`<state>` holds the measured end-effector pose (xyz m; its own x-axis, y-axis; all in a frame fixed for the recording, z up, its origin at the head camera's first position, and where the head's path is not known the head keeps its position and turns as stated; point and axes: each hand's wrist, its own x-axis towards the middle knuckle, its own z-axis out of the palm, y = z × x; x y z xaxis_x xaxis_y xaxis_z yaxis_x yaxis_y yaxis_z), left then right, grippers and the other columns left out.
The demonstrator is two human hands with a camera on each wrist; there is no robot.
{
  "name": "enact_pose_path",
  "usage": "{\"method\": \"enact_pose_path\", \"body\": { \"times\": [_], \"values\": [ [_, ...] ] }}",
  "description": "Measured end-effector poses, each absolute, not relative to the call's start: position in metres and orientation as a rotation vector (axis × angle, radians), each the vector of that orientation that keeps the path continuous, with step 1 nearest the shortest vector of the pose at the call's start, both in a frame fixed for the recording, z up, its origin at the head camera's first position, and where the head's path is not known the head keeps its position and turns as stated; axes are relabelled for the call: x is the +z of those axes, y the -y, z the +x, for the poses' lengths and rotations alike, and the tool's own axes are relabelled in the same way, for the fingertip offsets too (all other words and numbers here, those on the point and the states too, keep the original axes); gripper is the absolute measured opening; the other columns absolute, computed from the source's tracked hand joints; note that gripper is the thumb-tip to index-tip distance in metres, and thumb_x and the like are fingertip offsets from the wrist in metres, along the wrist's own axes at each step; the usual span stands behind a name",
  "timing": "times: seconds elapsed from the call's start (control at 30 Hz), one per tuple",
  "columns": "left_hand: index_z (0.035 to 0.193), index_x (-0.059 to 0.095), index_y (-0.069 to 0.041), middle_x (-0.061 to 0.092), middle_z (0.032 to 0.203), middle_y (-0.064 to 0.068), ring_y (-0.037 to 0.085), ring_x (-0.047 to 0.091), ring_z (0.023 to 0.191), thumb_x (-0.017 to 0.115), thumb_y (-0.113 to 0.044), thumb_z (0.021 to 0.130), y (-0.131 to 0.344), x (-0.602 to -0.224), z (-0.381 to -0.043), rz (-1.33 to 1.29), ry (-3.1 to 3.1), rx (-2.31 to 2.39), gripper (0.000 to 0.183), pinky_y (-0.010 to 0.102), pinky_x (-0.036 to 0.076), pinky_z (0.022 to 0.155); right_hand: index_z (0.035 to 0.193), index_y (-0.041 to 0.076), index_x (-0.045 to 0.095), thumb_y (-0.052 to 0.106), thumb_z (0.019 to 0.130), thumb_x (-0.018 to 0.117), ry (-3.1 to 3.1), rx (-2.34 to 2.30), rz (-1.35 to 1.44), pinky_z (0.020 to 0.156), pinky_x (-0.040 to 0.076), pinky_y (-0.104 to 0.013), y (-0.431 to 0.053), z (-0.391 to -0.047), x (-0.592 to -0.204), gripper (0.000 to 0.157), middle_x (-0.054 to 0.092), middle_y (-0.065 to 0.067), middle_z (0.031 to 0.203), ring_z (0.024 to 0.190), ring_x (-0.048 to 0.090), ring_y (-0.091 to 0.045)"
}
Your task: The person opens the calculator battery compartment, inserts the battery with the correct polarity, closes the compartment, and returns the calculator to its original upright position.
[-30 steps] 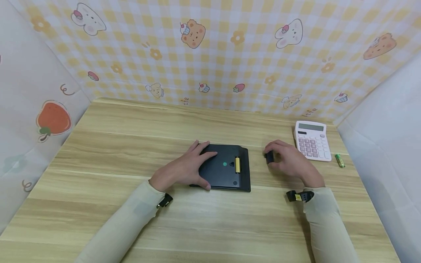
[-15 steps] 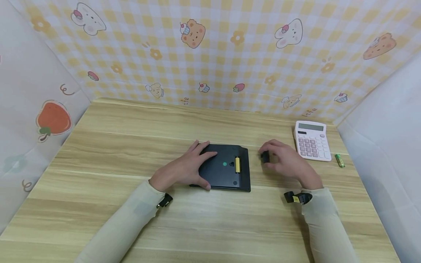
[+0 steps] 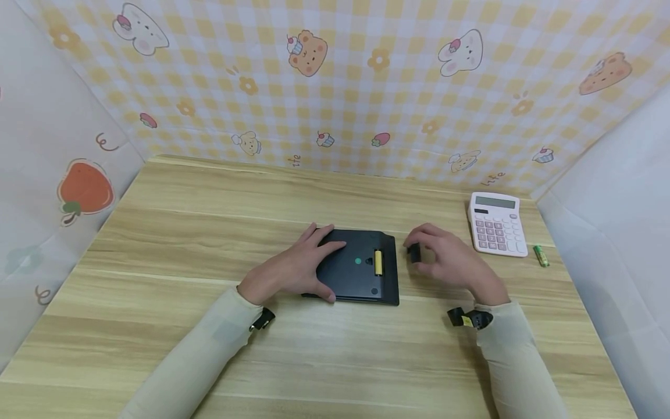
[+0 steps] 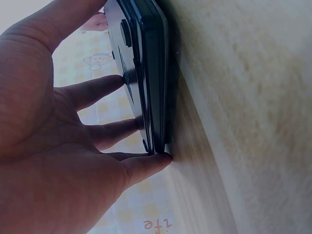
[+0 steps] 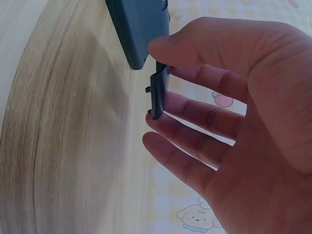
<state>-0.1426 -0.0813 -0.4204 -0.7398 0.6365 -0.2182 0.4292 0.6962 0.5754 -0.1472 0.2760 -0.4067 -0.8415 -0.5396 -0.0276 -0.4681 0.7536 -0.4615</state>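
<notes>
A black calculator (image 3: pixel 348 273) lies face down, its back up and a yellow battery (image 3: pixel 378 263) sitting in the uncovered compartment. My left hand (image 3: pixel 298 265) spans its left part, holding it with the thumb at the near edge and the fingers spread over the back and far edge. In the left wrist view, fingertips (image 4: pixel 163 158) reach past the rim to the tabletop. My right hand (image 3: pixel 445 256) pinches a small black battery cover (image 5: pixel 158 92) between thumb and fingers, just right of the calculator. Small clips stick out from the cover's edge.
A pink-and-white calculator (image 3: pixel 497 224) lies at the back right, face up. Right of it is a green battery (image 3: pixel 541 256) on the wooden table (image 3: pixel 335 361). A checked cloth (image 3: pixel 340 87) hangs along the back edge, with white cloth at both sides.
My right hand has moved left with the battery cover, closer to the black calculator. The left hand and that calculator have stayed in place.
</notes>
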Motion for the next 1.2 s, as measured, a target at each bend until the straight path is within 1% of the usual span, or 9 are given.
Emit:
{"method": "enact_pose_path", "body": {
  "times": [0.37, 0.53, 0.77, 1.2],
  "values": [
    [0.171, 0.043, -0.016, 0.01, 0.183, 0.015, 0.048, -0.002, 0.167, 0.1, -0.045, 0.081, 0.081, -0.421, -0.143, 0.832, -2.504, 0.707, 0.11, 0.065, 0.027, 0.128, 0.125, 0.009, 0.075, 0.003, 0.09, 0.086, -2.791, -0.679, -0.873, 0.106, 0.054, -0.056, -0.268, -0.144, -0.403, 0.037, 0.069, -0.006, 0.134, 0.123, 0.067, -0.03],
    [0.171, 0.043, -0.017, 0.01, 0.184, 0.014, 0.048, -0.002, 0.167, 0.1, -0.045, 0.082, 0.081, -0.421, -0.143, 0.822, -2.498, 0.71, 0.11, 0.065, 0.026, 0.128, 0.125, 0.009, 0.076, 0.004, 0.089, 0.088, -2.787, -0.68, -0.866, 0.105, 0.056, -0.053, -0.265, -0.143, -0.404, 0.039, 0.07, -0.005, 0.134, 0.122, 0.068, -0.027],
    [0.171, 0.042, -0.017, 0.01, 0.184, 0.014, 0.048, -0.002, 0.167, 0.1, -0.045, 0.082, 0.081, -0.421, -0.143, 0.819, -2.496, 0.709, 0.11, 0.065, 0.026, 0.128, 0.127, 0.007, 0.076, 0.006, 0.089, 0.089, -2.779, -0.696, -0.893, 0.106, 0.056, -0.054, -0.257, -0.139, -0.401, 0.04, 0.07, -0.006, 0.136, 0.125, 0.067, -0.029],
    [0.171, 0.042, -0.017, 0.009, 0.184, 0.015, 0.048, -0.003, 0.167, 0.1, -0.045, 0.082, 0.081, -0.421, -0.143, 0.818, -2.496, 0.699, 0.11, 0.064, 0.027, 0.128, 0.127, 0.011, 0.075, 0.014, 0.09, 0.092, -2.792, -0.728, -0.959, 0.11, 0.054, -0.053, -0.244, -0.134, -0.401, 0.041, 0.07, -0.006, 0.14, 0.131, 0.067, -0.028]
  ]
}}
